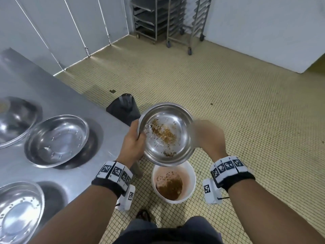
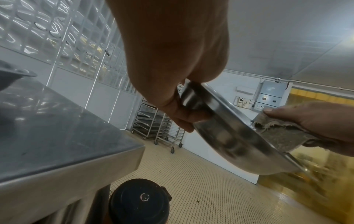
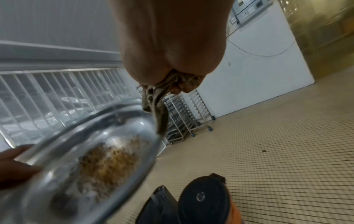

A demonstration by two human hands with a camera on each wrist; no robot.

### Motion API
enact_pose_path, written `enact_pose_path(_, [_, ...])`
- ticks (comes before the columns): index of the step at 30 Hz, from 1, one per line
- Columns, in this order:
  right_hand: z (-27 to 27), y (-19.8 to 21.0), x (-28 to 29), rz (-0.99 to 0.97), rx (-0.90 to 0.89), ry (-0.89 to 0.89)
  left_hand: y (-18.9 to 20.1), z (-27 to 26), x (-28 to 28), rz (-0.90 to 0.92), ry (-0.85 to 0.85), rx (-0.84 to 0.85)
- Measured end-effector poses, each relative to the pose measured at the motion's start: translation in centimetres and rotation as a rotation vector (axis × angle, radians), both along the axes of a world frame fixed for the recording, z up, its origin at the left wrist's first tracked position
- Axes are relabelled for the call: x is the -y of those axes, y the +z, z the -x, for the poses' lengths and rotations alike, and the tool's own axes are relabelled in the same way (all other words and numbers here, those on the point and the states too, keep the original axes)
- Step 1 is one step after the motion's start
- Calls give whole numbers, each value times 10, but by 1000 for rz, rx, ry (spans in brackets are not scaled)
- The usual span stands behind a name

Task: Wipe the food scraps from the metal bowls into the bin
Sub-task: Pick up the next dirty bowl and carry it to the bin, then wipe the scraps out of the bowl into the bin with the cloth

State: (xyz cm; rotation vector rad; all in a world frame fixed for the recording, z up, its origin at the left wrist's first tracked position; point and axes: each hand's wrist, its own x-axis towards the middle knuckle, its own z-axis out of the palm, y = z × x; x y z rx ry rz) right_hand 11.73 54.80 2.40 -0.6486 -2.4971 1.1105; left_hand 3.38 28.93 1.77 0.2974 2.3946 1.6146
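My left hand (image 1: 134,140) grips the left rim of a metal bowl (image 1: 167,134), thumb inside and fingers under it (image 2: 184,115). The bowl is held tilted in the air, just above and behind a white bin (image 1: 174,184) on the floor. Brown food scraps (image 1: 164,133) cling to the bowl's inside, and similar brown waste lies in the bin. My right hand (image 1: 207,136), blurred in the head view, pinches a grey-brown cloth (image 2: 277,131) at the bowl's right rim. In the right wrist view the cloth (image 3: 159,106) hangs from the fingers onto the rim of the bowl (image 3: 80,163).
A steel table (image 1: 58,95) stands at the left with three more metal bowls (image 1: 56,140) (image 1: 15,120) (image 1: 17,212) on it. A dark object (image 1: 124,109) stands on the floor beyond the table corner. Wheeled tray racks (image 1: 168,20) line the far wall. Yellow tiled floor spreads to the right.
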Motion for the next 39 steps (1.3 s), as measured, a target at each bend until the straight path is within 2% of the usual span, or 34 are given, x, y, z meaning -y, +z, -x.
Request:
enact_pose_path(3, [10, 8, -7, 70, -79, 35, 1, 4, -9, 13, 4, 9])
enact_pose_path(10, [49, 29, -40, 154, -1, 348, 9, -6, -53, 68, 39, -26])
enact_pose_path(16, [62, 18, -64, -112, -5, 581, 16, -24, -94, 123, 68, -18])
enact_pose_path(19, [61, 3, -71, -214, 82, 676, 21, -29, -105, 99, 81, 3])
enact_pose_path(23, [59, -2, -76, -251, 169, 716, 23, -26, -108, 67, 124, 50])
enact_pose_path(30, [68, -3, -74, -42, 297, 772, 36, -4, -95, 129, 132, 42])
enact_pose_path(36, [99, 19, -59, 3, 55, 639, 46, 8, -90, 204, 27, 13])
enact_pose_path(39, [108, 14, -56, -135, 29, 694, 51, 11, -90, 200, 17, -12])
